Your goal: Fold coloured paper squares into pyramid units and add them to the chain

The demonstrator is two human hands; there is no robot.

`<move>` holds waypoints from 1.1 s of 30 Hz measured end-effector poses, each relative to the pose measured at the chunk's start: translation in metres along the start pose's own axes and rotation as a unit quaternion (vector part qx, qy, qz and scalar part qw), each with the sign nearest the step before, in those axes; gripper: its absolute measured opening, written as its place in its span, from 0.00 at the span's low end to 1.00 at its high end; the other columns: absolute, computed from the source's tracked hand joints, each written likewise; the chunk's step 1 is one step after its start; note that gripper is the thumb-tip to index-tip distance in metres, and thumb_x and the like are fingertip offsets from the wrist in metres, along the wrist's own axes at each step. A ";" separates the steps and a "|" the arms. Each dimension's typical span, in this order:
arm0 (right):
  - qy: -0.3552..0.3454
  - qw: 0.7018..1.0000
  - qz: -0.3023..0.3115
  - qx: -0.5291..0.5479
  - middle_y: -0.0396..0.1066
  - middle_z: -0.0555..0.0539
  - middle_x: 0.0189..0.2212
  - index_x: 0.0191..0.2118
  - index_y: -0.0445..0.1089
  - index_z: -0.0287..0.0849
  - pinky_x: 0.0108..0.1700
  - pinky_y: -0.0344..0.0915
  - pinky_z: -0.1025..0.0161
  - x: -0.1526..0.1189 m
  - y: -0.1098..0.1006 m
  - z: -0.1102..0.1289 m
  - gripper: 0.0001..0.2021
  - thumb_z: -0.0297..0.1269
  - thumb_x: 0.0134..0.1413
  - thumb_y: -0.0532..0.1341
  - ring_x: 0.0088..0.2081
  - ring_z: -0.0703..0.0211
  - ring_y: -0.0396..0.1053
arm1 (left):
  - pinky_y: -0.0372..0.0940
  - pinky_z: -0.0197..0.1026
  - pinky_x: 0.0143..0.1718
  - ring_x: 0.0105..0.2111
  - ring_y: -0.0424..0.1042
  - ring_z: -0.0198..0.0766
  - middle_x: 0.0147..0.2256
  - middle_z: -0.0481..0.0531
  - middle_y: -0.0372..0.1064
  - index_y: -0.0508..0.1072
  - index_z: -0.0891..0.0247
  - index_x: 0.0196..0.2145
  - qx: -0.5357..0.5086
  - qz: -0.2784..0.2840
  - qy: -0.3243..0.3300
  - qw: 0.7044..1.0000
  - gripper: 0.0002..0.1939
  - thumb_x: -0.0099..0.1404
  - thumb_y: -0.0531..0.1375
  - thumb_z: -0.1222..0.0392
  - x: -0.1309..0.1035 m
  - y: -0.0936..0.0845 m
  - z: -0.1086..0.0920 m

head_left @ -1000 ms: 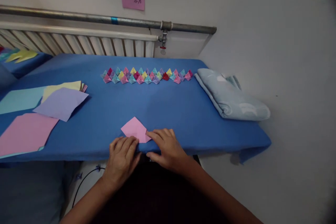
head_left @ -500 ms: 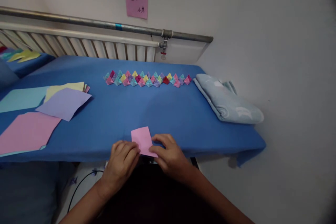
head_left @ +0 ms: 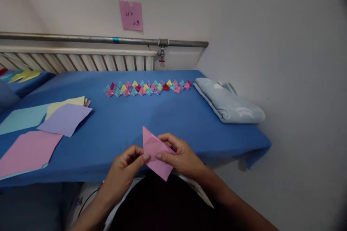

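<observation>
A creased pink sheet of paper [head_left: 155, 153] is held up between both hands at the near edge of the blue-covered table. It shows a pointed, partly folded outline with one corner up and another toward my body. My left hand [head_left: 126, 164] pinches its left edge between thumb and fingers. On the other side, my right hand [head_left: 181, 157] grips the right edge, thumb on the front face and fingers behind. Farther back lie two rows of small folded paper pieces [head_left: 149, 88] in pink, blue, yellow, purple and red.
At left lie loose sheets: purple paper [head_left: 66, 119], pink paper [head_left: 29, 151], light blue paper [head_left: 23, 119] and yellow paper [head_left: 65, 105]. A folded pale blue blanket [head_left: 230, 103] rests at right on the blue cloth [head_left: 116, 122]. Behind stand a radiator [head_left: 94, 61] and a pipe [head_left: 81, 39].
The pink paper was a small rectangle low at the table edge. Now it is raised, turned and shows a larger pointed outline with creases. The camera view has tilted up slightly.
</observation>
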State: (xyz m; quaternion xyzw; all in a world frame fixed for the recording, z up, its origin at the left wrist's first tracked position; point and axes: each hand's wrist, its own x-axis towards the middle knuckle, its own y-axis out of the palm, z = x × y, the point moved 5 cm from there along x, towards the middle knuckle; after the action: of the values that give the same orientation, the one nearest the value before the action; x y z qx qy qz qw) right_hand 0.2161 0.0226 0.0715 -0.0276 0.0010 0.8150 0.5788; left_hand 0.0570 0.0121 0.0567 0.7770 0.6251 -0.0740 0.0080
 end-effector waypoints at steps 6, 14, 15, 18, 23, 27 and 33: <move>0.037 0.999 0.026 0.000 0.69 0.53 0.30 0.39 0.68 0.42 0.33 0.63 0.68 0.003 0.001 -0.005 0.10 0.35 0.48 0.62 0.30 0.65 0.66 | 0.58 0.36 0.30 0.26 0.61 0.31 0.24 0.44 0.62 0.68 0.63 0.26 -0.066 0.028 -0.051 0.996 0.12 0.57 0.62 0.52 0.004 0.010 0.011; 0.152 0.979 0.081 -0.105 0.73 0.46 0.33 0.40 0.72 0.43 0.37 0.68 0.61 0.008 0.004 -0.028 0.18 0.50 0.47 0.64 0.34 0.55 0.71 | 0.49 0.33 0.24 0.22 0.55 0.28 0.20 0.41 0.58 0.67 0.63 0.25 -0.074 0.015 -0.074 0.994 0.11 0.54 0.61 0.53 -0.003 0.010 0.028; 0.165 0.978 0.071 -0.103 0.74 0.46 0.33 0.40 0.72 0.44 0.38 0.69 0.60 0.010 0.005 -0.030 0.19 0.52 0.46 0.64 0.35 0.54 0.71 | 0.48 0.33 0.23 0.21 0.54 0.28 0.20 0.40 0.57 0.67 0.63 0.26 -0.085 0.022 -0.079 0.993 0.12 0.55 0.61 0.52 -0.003 0.010 0.032; 0.181 0.977 0.048 -0.098 0.74 0.45 0.30 0.39 0.74 0.45 0.38 0.70 0.58 0.012 0.014 -0.030 0.22 0.56 0.41 0.66 0.34 0.52 0.72 | 0.48 0.33 0.22 0.21 0.54 0.28 0.20 0.40 0.57 0.67 0.63 0.26 -0.091 0.019 -0.080 0.992 0.11 0.53 0.62 0.53 -0.005 0.004 0.040; 0.179 0.979 0.021 -0.099 0.73 0.45 0.27 0.37 0.75 0.45 0.33 0.69 0.59 0.015 0.027 -0.026 0.21 0.54 0.39 0.67 0.30 0.53 0.71 | 0.47 0.34 0.22 0.21 0.54 0.28 0.19 0.40 0.57 0.67 0.63 0.25 -0.076 0.015 -0.085 0.993 0.11 0.54 0.62 0.54 -0.008 -0.005 0.046; 0.182 0.977 0.031 -0.111 0.74 0.44 0.29 0.38 0.74 0.45 0.33 0.69 0.60 0.019 0.030 -0.025 0.20 0.53 0.41 0.66 0.31 0.53 0.71 | 0.46 0.33 0.21 0.20 0.54 0.28 0.19 0.40 0.56 0.66 0.63 0.25 -0.082 0.006 -0.083 0.993 0.12 0.54 0.62 0.52 -0.008 -0.006 0.049; 0.179 0.974 0.068 -0.117 0.73 0.46 0.28 0.39 0.74 0.44 0.32 0.69 0.62 0.027 0.027 -0.029 0.20 0.51 0.40 0.68 0.29 0.56 0.70 | 0.46 0.33 0.21 0.20 0.53 0.28 0.19 0.40 0.55 0.66 0.63 0.25 -0.067 -0.027 -0.077 0.994 0.16 0.54 0.62 0.47 -0.007 -0.009 0.047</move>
State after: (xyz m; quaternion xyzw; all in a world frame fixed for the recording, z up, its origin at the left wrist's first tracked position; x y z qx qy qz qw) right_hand 0.1828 0.0378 0.0405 -0.2408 0.0111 0.8285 0.5054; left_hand 0.0415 0.0021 0.0114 0.7496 0.6468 -0.0915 0.1065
